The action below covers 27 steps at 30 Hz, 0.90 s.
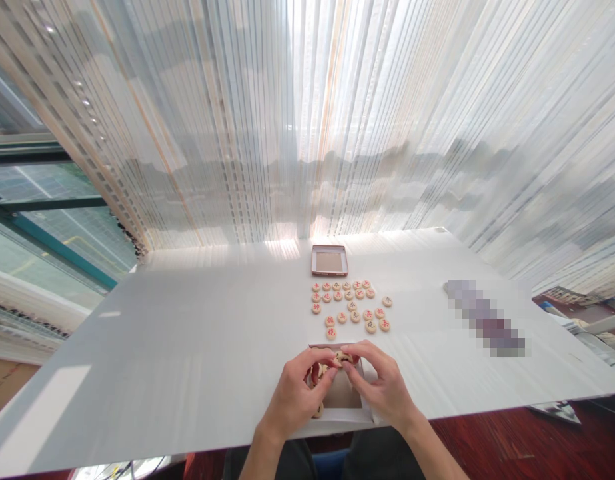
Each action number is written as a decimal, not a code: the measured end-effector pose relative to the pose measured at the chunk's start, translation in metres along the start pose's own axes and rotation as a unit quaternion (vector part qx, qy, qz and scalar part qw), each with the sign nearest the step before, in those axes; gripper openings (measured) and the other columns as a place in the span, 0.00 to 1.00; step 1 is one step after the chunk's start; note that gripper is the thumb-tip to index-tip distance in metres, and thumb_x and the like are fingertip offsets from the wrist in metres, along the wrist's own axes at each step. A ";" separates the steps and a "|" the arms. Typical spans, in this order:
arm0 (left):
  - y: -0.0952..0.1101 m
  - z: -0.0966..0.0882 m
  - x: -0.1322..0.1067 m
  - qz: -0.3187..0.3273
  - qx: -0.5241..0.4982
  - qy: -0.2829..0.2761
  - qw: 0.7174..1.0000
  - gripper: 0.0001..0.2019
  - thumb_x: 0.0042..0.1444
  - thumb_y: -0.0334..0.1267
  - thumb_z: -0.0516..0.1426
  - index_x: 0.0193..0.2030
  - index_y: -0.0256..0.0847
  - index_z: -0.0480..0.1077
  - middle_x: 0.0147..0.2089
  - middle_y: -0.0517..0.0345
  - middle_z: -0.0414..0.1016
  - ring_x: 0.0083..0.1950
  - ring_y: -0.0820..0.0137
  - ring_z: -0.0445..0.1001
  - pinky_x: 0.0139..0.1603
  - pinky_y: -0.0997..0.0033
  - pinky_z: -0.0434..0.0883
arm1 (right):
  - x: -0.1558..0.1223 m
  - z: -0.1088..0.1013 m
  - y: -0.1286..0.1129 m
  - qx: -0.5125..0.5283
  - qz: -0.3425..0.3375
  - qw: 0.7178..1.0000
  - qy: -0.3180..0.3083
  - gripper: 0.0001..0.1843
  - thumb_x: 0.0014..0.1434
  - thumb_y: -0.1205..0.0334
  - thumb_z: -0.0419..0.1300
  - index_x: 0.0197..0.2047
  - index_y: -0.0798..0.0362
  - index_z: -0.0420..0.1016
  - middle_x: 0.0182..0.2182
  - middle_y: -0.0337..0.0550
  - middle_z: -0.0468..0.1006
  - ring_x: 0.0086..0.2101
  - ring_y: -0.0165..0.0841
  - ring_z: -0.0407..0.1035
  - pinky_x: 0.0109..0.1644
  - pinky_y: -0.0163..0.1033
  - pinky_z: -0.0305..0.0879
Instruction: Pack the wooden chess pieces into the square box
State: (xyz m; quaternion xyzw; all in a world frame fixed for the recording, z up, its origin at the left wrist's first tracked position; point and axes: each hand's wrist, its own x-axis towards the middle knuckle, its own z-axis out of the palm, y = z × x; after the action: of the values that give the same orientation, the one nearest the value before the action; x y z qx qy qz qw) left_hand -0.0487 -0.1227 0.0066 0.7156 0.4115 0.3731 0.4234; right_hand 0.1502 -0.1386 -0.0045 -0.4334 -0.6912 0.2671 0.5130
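A small open box (343,417) sits at the near edge of a white table (197,340), with a few round wooden chess pieces inside it. My left hand (297,393) and my right hand (380,383) meet over the box's far end. Together their fingertips pinch one round wooden piece (343,358). Beyond the box, several more round pieces (351,305) with red or dark characters lie face up on the table in loose rows.
The box's lid (330,260) lies upside down near the table's far edge. A blurred-out strip (484,318) lies on the right of the table. Sheer striped curtains (307,120) hang behind the table. Dark red floor shows at the lower right.
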 end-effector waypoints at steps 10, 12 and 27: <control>0.006 -0.018 -0.008 0.078 0.108 -0.002 0.991 0.15 0.60 0.36 0.61 0.54 0.48 0.72 0.58 0.51 0.71 0.61 0.59 0.68 0.63 0.55 0.69 | 0.000 -0.003 0.003 0.001 -0.002 0.999 0.036 0.13 0.65 0.70 0.60 0.50 0.47 0.76 0.41 0.44 0.76 0.40 0.35 0.74 0.43 0.40 0.73; 0.006 -0.024 -0.012 0.067 0.148 -0.018 0.987 0.21 0.56 0.37 0.64 0.57 0.49 0.70 0.62 0.50 0.68 0.64 0.57 0.65 0.65 0.53 0.67 | 0.000 -0.004 0.003 -0.004 -0.003 0.999 0.039 0.12 0.65 0.70 0.60 0.49 0.47 0.77 0.41 0.45 0.76 0.41 0.36 0.74 0.44 0.40 0.73; 0.001 -0.022 -0.020 0.034 0.290 -0.034 0.956 0.39 0.45 0.43 0.70 0.65 0.51 0.63 0.69 0.53 0.62 0.68 0.53 0.60 0.67 0.50 0.64 | -0.002 -0.001 0.008 -0.025 0.012 0.998 0.059 0.09 0.65 0.68 0.59 0.47 0.48 0.77 0.41 0.46 0.72 0.42 0.37 0.72 0.45 0.41 0.74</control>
State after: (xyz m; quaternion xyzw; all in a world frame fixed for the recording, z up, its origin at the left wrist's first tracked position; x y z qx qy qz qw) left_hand -0.0760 -0.1344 0.0117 0.8332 0.4631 0.2277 0.1984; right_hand 0.1541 -0.1364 -0.0110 -0.4691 -0.6608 0.2300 0.5389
